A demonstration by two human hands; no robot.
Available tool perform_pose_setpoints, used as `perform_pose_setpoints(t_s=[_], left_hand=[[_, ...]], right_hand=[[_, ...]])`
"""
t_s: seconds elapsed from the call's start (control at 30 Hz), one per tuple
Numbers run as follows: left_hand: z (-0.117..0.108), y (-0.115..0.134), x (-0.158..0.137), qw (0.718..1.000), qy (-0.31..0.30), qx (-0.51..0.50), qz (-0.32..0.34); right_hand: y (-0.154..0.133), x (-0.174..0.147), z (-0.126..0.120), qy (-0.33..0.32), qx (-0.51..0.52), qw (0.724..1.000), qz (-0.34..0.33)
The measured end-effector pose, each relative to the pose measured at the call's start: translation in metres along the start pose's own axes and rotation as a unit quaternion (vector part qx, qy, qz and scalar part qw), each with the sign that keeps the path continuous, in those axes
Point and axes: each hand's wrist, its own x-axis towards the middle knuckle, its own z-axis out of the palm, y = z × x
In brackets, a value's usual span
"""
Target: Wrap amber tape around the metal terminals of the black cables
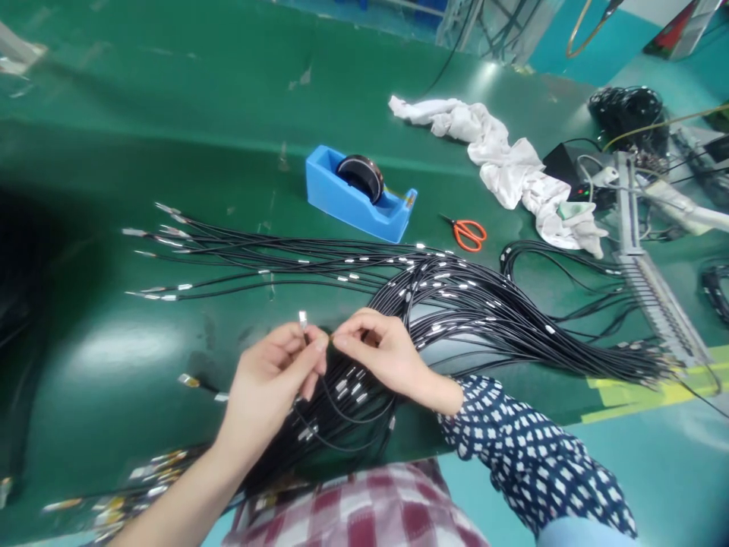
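My left hand (279,368) is closed in a pinch around a black cable, and the cable's silver-white end (303,319) sticks up above the fingers. Close beside it, my right hand (379,349) pinches with thumb and forefinger. A tiny yellowish bit shows at those fingertips, too small to name. Beneath both hands lies a thick bundle of black cables (353,387) with white labels. Another group of black cables (484,304) fans across the table behind my right hand, its metal-tipped ends (165,292) spread toward the left.
A blue tape dispenser (347,205) with a brown roll stands beyond the cables. Near it lie orange-handled scissors (469,235) and a crumpled white cloth (506,167). At the right is a slotted metal rack (664,304). Several cable ends (153,486) gather at the near-left table edge.
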Motion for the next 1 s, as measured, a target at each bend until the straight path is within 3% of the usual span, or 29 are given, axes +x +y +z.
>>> perform_pose_setpoints(t_s=[0.13, 0.4, 1.0], left_hand=[[0.002, 0.004, -0.005, 1.0, -0.009, -0.005, 0.024], [0.004, 0.005, -0.009, 0.999, -0.013, 0.033, 0.026], [0.0, 0.004, -0.006, 0.998, -0.028, 0.041, 0.024]], right_hand=[[-0.002, 0.005, -0.002, 0.027, -0.004, 1.0, -0.015], [-0.014, 0.01, -0.004, -0.029, 0.002, 0.999, -0.027], [-0.01, 0.014, -0.002, -0.023, -0.025, 0.998, -0.044]])
